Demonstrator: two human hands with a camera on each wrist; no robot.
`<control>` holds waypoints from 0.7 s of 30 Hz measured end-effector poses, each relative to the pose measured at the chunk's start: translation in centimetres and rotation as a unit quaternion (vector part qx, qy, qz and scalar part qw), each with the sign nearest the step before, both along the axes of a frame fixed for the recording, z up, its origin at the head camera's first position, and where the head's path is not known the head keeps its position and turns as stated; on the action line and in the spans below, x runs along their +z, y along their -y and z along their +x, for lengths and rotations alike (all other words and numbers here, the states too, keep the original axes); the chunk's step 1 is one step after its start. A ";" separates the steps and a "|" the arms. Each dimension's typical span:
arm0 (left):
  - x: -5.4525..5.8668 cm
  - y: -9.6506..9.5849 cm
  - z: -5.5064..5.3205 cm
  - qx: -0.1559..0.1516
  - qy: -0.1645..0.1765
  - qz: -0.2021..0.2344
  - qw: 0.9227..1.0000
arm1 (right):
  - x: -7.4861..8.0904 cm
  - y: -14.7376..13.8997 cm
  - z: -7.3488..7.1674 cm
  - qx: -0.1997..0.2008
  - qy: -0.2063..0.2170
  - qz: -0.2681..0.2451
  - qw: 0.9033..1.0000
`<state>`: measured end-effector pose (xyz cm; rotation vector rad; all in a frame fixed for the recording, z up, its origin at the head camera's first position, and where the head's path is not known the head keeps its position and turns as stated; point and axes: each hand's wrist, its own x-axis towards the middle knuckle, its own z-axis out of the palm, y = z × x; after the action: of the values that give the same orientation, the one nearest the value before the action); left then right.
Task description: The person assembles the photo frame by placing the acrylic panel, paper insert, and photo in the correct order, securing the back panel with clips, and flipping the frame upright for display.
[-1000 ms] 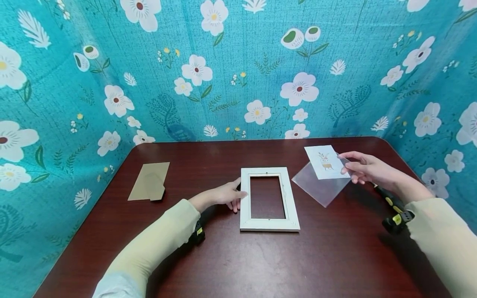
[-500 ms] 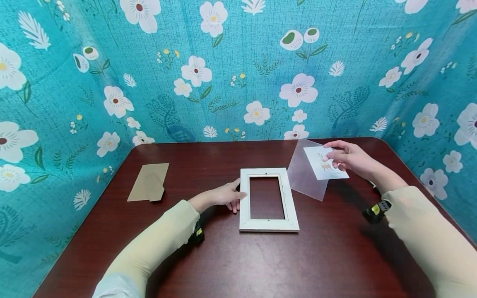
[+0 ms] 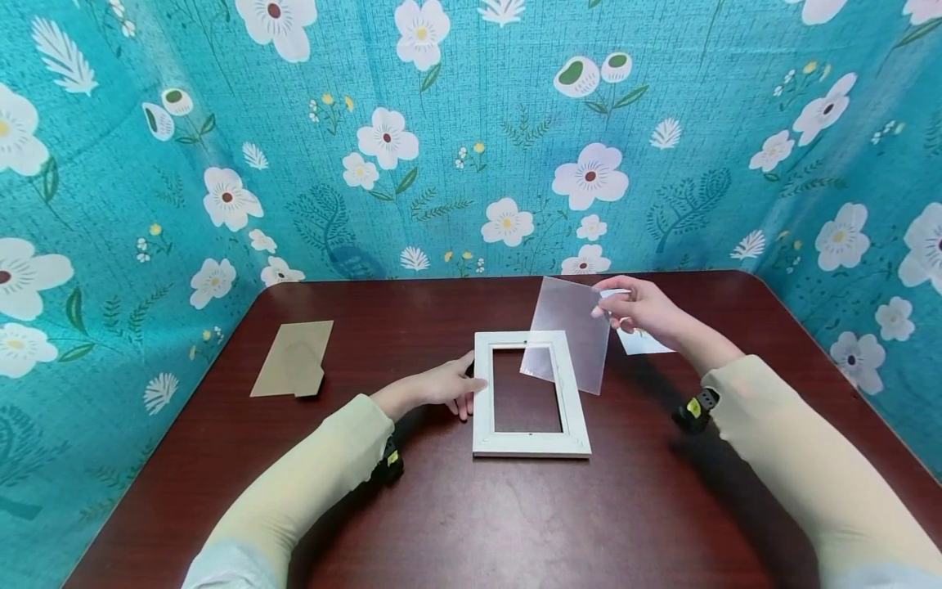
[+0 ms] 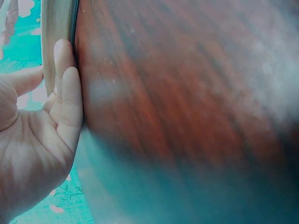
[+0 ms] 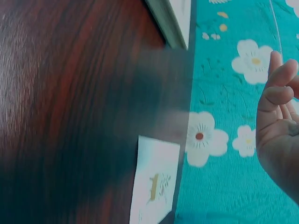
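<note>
Frame (image 3: 531, 444) lies lengthwise near-to-far, left and near of my right hand (image 3: 637, 311), which pinches the sheet (image 3: 572, 334) — my left hand (image 3: 444, 384) holds the frame's left side.

No legible txt or nos

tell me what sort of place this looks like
Probably an indoor tabletop workspace, though the wider room is out of view: a dark reddish table, a teal flowered cloth behind it, and an open white frame on the table.
</note>
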<state>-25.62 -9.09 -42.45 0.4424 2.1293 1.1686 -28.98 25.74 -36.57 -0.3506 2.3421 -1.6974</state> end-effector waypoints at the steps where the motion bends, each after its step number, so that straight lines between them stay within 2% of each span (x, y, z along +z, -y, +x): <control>1: 0.0 0.0 0.0 0.000 0.000 0.001 1.000 | -0.1 0.3 -0.1 0.000 -0.002 0.007 1.000; 11: 0.0 0.0 0.0 0.002 0.006 0.001 1.000 | -1.4 2.1 -0.9 0.014 0.006 0.006 1.000; 21: -0.4 0.1 -0.3 -0.004 0.002 0.005 1.000 | -1.8 3.7 -1.1 0.025 0.006 0.010 1.000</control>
<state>-25.92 -9.22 -42.82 0.4517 2.1176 1.1745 -30.11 22.09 -38.38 -0.3899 2.3208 -1.6472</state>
